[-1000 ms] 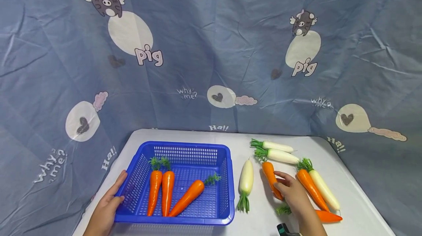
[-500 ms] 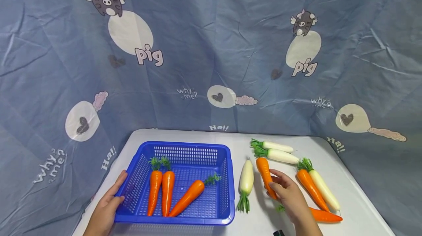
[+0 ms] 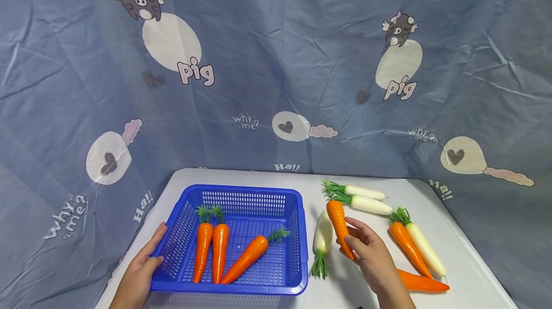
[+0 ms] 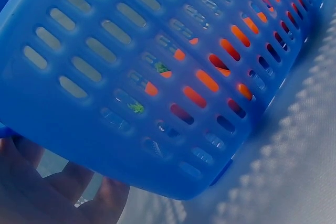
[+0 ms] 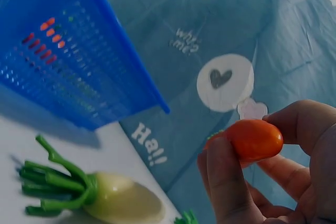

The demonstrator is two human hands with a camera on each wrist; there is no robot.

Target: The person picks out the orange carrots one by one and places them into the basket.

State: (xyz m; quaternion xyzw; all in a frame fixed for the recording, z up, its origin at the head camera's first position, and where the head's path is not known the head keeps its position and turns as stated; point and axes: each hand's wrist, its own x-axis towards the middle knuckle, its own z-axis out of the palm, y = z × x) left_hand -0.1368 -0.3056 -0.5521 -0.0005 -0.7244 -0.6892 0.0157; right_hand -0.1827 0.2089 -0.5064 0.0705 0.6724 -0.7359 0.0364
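Note:
My right hand (image 3: pixel 371 249) pinches an orange carrot (image 3: pixel 339 227) near its tapered end, leafy top pointing away from me. The carrot is held up and overlaps a white radish (image 3: pixel 322 242) beside the basket in the head view. From the right wrist, the carrot (image 5: pixel 254 140) shows end-on between thumb and fingers. My left hand (image 3: pixel 138 268) grips the left side of a blue plastic basket (image 3: pixel 228 289), and its fingers (image 4: pixel 107 200) show at the rim in the left wrist view. Inside the basket lie three carrots (image 3: pixel 220 251), two side by side and one slanted.
Two white radishes (image 3: pixel 370 204) lie at the back right of the white table (image 3: pixel 258 178). Farther right, a carrot (image 3: pixel 407 246) lies against another radish (image 3: pixel 424 249). One more carrot (image 3: pixel 424 282) is partly behind my right forearm. A blue printed cloth (image 3: pixel 276 60) hangs behind.
My right hand has lifted the carrot from the table and carried it left toward the basket, over the nearby radish. My left hand and the basket have stayed in place.

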